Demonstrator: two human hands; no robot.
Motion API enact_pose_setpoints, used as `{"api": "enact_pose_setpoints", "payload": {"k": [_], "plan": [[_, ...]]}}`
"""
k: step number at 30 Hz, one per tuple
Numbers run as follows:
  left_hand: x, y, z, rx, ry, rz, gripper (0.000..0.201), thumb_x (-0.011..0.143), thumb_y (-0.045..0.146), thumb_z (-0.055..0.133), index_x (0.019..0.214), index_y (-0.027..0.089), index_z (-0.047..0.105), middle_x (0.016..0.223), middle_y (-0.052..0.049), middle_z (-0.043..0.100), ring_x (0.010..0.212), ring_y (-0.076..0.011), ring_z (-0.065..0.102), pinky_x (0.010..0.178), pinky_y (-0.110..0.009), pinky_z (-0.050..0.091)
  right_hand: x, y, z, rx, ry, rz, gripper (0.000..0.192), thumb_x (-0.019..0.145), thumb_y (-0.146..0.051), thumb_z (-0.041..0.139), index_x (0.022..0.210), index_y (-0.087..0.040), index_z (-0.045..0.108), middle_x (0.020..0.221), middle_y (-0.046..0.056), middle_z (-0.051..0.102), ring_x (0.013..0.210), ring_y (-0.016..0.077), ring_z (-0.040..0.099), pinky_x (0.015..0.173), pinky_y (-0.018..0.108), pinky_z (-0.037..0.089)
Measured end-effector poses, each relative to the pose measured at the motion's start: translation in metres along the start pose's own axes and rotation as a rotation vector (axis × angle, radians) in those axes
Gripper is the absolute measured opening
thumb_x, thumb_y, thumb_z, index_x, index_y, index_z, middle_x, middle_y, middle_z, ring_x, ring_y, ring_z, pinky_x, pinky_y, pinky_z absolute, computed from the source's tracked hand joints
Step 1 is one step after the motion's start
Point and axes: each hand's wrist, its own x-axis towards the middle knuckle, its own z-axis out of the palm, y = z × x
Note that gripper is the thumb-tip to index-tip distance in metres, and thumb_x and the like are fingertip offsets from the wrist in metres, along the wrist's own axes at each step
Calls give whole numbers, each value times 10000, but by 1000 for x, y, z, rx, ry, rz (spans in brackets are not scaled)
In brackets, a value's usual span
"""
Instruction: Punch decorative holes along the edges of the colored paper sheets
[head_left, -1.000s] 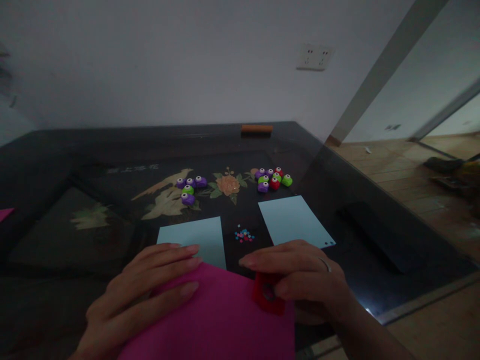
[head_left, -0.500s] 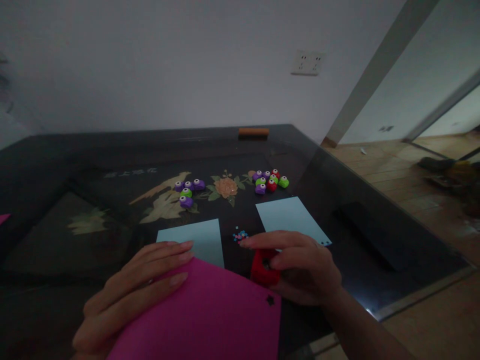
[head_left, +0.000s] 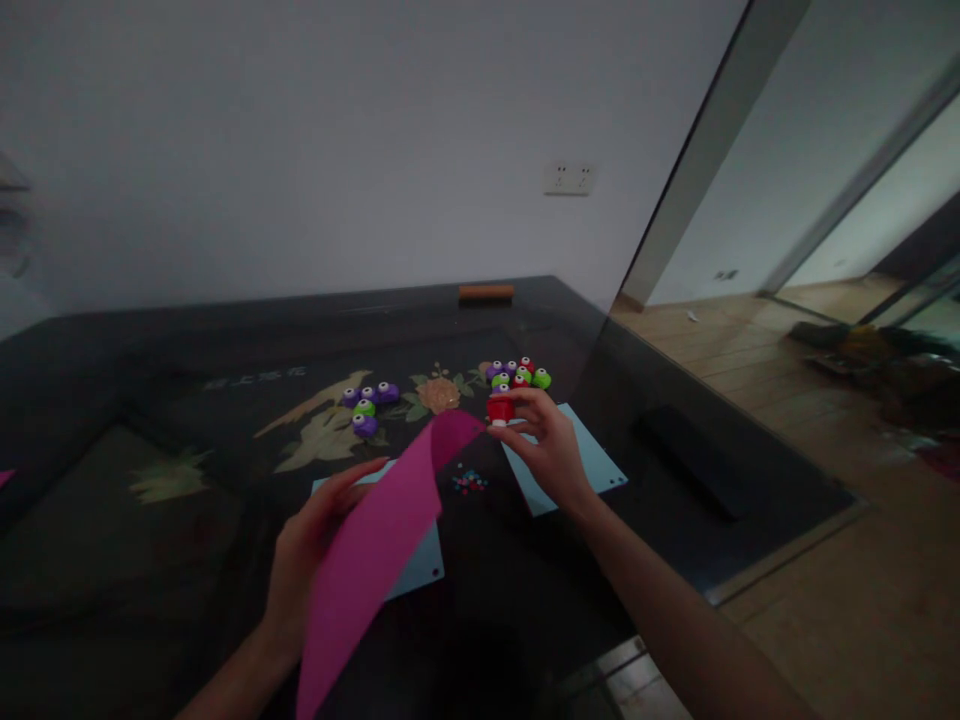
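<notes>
Left hand (head_left: 315,535) is pinching the pink sheet (head_left: 375,545) mid-edge, lifted off the table (head_left: 112,400): light, floppy, bending. Right hand (head_left: 544,445) is clamping the small red punch (head_left: 500,408): rigid, grip its sides.

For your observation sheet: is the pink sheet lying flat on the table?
No: the left hand holds the pink sheet lifted off the table, its top curling toward the red punch.
</notes>
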Motion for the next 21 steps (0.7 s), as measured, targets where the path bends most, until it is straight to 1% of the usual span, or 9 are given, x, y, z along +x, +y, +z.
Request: {"api": "enact_pose_setpoints", "payload": {"k": [3, 5, 7, 11, 13, 15, 17, 19, 21], "plan": [[6, 14, 5, -129, -35, -229, 345, 746, 385, 621, 1037, 199, 626, 777, -26, 746, 712, -236, 698, 649, -312, 554, 6, 8, -1, 49, 68, 71, 354, 682, -290, 719, 993, -205, 574, 880, 25, 659, 790, 162, 644, 687, 292, 553], [8, 21, 6, -150, -60, -314, 247, 743, 392, 613, 865, 186, 672, 743, -46, 743, 723, -258, 696, 684, -347, 550, 10, 11, -4, 104, 133, 104, 378, 658, -311, 726, 990, -198, 584, 890, 25, 650, 771, 159, 636, 691, 307, 557], [10, 24, 9, -161, -39, -350, 205, 733, 381, 619, 740, 182, 671, 715, -61, 739, 733, -269, 695, 703, -360, 547, 14, 13, -9, 169, 191, 133, 398, 666, -334, 710, 1014, -191, 579, 928, 32, 636, 769, 155, 632, 679, 307, 558], [9, 25, 16, -307, 5, -405, 236, 696, 359, 657, 786, 142, 634, 660, -71, 726, 628, -253, 686, 603, -344, 546, 25, 20, -29, 218, 309, 118, 412, 713, -354, 659, 1071, -178, 557, 904, 33, 615, 727, 131, 622, 608, 247, 524], [9, 25, 18, -380, 18, -423, 271, 674, 348, 681, 819, 129, 616, 635, -62, 718, 596, -239, 678, 557, -319, 534, 32, 24, -42, 165, 339, 119, 421, 712, -375, 646, 1069, -169, 561, 896, 42, 617, 711, 128, 614, 601, 246, 515], [8, 25, 18, -410, 35, -429, 263, 674, 335, 685, 817, 126, 610, 625, -54, 711, 587, -224, 673, 548, -301, 526, 40, 30, -52, 0, 324, 118, 427, 739, -414, 593, 1079, -158, 557, 914, 61, 621, 687, 129, 609, 605, 264, 515], [8, 25, 16, -426, 48, -439, 242, 685, 320, 683, 804, 123, 608, 631, -53, 710, 592, -212, 670, 560, -290, 524, 49, 34, -57, -169, 262, 115, 434, 772, -436, 530, 1090, -142, 549, 908, 73, 625, 660, 130, 600, 593, 273, 511], [8, 22, 15, -453, 50, -441, 243, 695, 313, 685, 823, 121, 607, 648, -52, 712, 614, -205, 672, 576, -284, 525, 59, 38, -53, -274, 192, 109, 422, 780, -435, 513, 1072, -135, 563, 864, 62, 629, 619, 128, 583, 567, 270, 500], [8, 19, 14, -477, 40, -433, 252, 703, 315, 688, 844, 122, 606, 657, -48, 712, 631, -202, 673, 588, -282, 526, 68, 41, -41, -387, 112, 94, 384, 785, -417, 517, 1051, -149, 585, 809, 36, 628, 591, 126, 565, 567, 268, 484]]}}
